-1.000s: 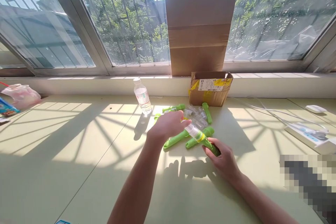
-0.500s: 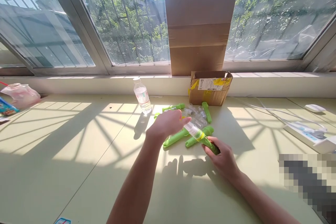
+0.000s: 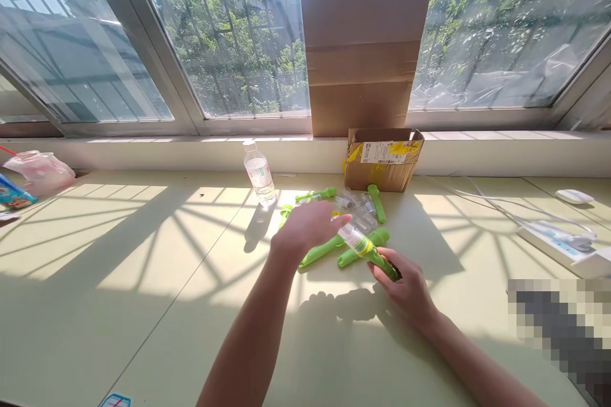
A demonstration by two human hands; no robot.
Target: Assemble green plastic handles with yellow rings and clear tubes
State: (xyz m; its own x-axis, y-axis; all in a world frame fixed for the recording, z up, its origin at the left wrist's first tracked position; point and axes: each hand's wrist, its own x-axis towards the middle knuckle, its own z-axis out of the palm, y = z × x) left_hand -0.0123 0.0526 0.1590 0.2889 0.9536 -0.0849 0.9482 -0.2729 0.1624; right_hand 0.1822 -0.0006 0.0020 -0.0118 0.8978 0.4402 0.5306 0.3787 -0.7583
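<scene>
Green-and-clear tube (image 3: 357, 240) is just right of and below frame center, held above the table (image 3: 143, 331). Long axis is diagonal: clear end upper left, green end lower right, yellow ring between the 2 sections. The axis runs roughly along the line between the 2 hands, so each hand sits at its own end.

Right hand (image 3: 405, 283) is the nearer, in contact at the green end. Its thumb and fingers are closed around it, pinching from the lower right; the tube points away from those fingers toward the upper left.

Left hand (image 3: 308, 226) is at the clear end, back of the hand to camera, thumb stretched right toward the tube. Its other fingers are hidden behind the hand: can't tell whether they pinch the clear end, or whether the thumb touches it or only overlaps it in this view.

Around that: 1 short green piece (image 3: 347, 258) lies just behind the tube in view, another green piece (image 3: 319, 254) partly under the left hand's outline. Clear pieces (image 3: 361, 216) are heaped just above the tube, with 1 green stick (image 3: 377, 205) at the heap's right edge.

Further out: cardboard box (image 3: 377, 168) upper right of the heap, water bottle (image 3: 260, 178) standing upper left, power strip (image 3: 556, 248) at far right.
</scene>
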